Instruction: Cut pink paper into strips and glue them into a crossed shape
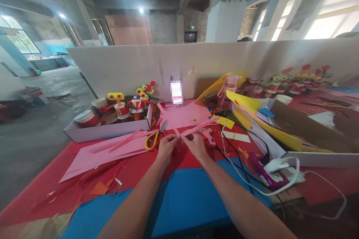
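Pink paper strips [200, 126] are pinched between my two hands, which meet over the red tabletop. My left hand [167, 145] grips the strips' near end, with a short strip end sticking up by its fingertips. My right hand [195, 145] pinches the same spot, and the long strip slants up to the right from there. Yellow-handled scissors [152, 141] lie just left of my left hand, blades pointing away. A pink glue gun [209, 137] rests right beside my right hand. Beyond the hands lies a pink paper sheet [185, 114].
At left, a white box [109, 131] holds paper-cup robot figures [122, 110]. More pink sheets [92, 157] lie before it. A box of yellow card [291, 140], a purple power strip [263, 171] and loose cables occupy the right. A white partition [134, 63] stands behind.
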Action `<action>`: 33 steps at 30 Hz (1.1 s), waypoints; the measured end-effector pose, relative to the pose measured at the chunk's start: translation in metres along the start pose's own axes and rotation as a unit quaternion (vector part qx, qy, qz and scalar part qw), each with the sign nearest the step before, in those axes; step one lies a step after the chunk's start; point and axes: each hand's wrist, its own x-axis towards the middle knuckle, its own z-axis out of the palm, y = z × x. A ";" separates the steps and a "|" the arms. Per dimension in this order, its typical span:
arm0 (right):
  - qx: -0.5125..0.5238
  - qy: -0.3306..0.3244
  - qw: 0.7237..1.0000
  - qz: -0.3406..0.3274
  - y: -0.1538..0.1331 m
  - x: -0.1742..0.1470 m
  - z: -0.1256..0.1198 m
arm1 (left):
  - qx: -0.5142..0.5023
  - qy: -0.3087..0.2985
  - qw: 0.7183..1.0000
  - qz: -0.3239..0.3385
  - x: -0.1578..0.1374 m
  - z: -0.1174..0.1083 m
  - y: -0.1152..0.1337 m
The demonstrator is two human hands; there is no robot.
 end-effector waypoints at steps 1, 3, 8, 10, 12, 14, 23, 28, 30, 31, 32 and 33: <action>0.029 -0.009 1.000 0.006 0.000 0.000 0.001 | -0.014 0.003 1.000 -0.002 0.001 0.000 0.000; 0.119 -0.034 0.992 0.040 0.000 0.002 0.002 | -0.047 0.006 0.999 -0.012 0.002 -0.001 -0.001; 0.256 -0.041 0.959 0.115 0.004 0.003 0.005 | -0.070 -0.010 0.997 -0.013 0.003 -0.001 0.000; 0.256 -0.053 0.958 0.116 0.003 0.002 0.005 | -0.063 -0.020 0.998 -0.011 0.004 -0.001 -0.001; 0.252 -0.066 0.959 0.115 0.001 0.000 0.005 | -0.060 -0.023 0.998 -0.018 0.004 -0.002 -0.002; 0.245 -0.067 0.960 0.118 -0.001 -0.002 0.004 | -0.057 -0.021 0.998 -0.020 0.004 -0.002 -0.003; 0.209 -0.057 0.970 0.113 -0.001 -0.004 0.006 | -0.020 -0.013 1.000 -0.003 0.001 -0.001 -0.001; 0.175 -0.016 0.982 0.075 -0.001 -0.003 0.004 | -0.031 -0.042 0.999 0.014 -0.003 0.002 0.002; 0.171 0.012 0.984 0.053 -0.002 -0.003 0.004 | -0.026 -0.048 0.998 0.030 -0.004 0.004 0.002; 0.172 0.021 0.984 0.045 -0.002 -0.003 0.005 | -0.027 -0.048 0.998 0.034 -0.004 0.004 0.002; 0.175 0.023 0.983 0.042 -0.002 -0.003 0.006 | -0.029 -0.044 0.998 0.035 -0.003 0.004 0.001; 0.181 0.020 0.982 0.043 -0.003 -0.004 0.007 | -0.033 -0.034 0.998 0.034 -0.003 0.004 0.000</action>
